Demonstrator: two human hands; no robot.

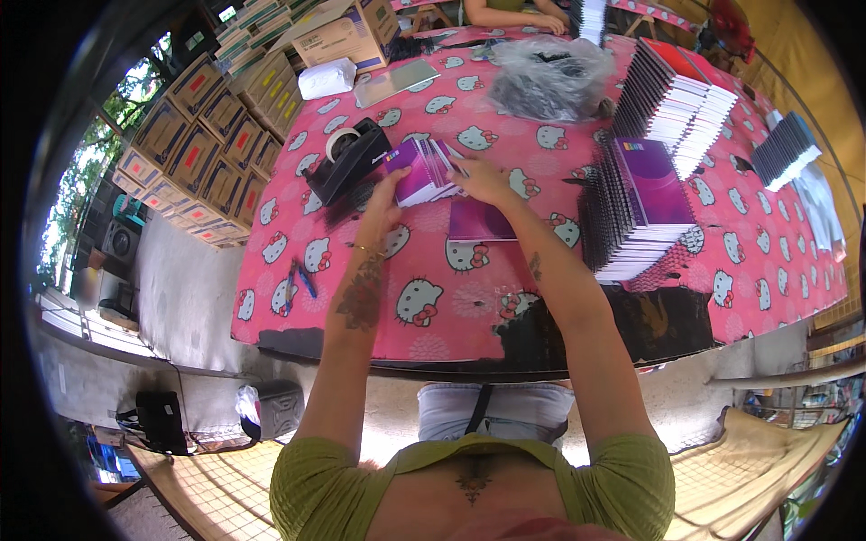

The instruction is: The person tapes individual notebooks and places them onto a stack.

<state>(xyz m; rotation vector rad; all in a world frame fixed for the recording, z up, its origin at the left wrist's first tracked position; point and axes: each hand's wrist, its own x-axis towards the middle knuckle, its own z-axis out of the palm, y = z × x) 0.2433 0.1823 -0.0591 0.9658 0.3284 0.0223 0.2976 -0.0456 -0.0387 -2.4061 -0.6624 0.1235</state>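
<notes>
A pink cloth (406, 341) printed with white cat faces covers the table in a shaded work area. Near the middle, raised above the cloth, a small bunch of purple notebooks (416, 169) spreads like a fan between the person's two hands. The left hand (391, 193) is closed on its left, near side; the right hand (483, 178) has its fingers at the fanned right edges, though whether they pinch or only touch I cannot tell.

The loose spread seems the weak point: if the left grip slackened, the books could slide apart or drop. One flat purple notebook (467, 222) lies just below, partly under the right forearm, which could catch it and push it askew. To the right, a tall stack of spiral notebooks (645, 185) stands near that arm; an elbow swung outward might topple it.

Just left of the bunch, a black tape dispenser (356, 160) crowds the left hand and blocks movement that way. Blue-handled pliers (303, 279) lie near the left table edge. On the far side, a crumpled clear plastic bag (548, 81) takes up room, with a red-topped stack (677, 61) to its right and a white packet (327, 79) beside a cardboard box (347, 38) to its left. Stacked cartons (194, 158) stand beyond the table's left side.
</notes>
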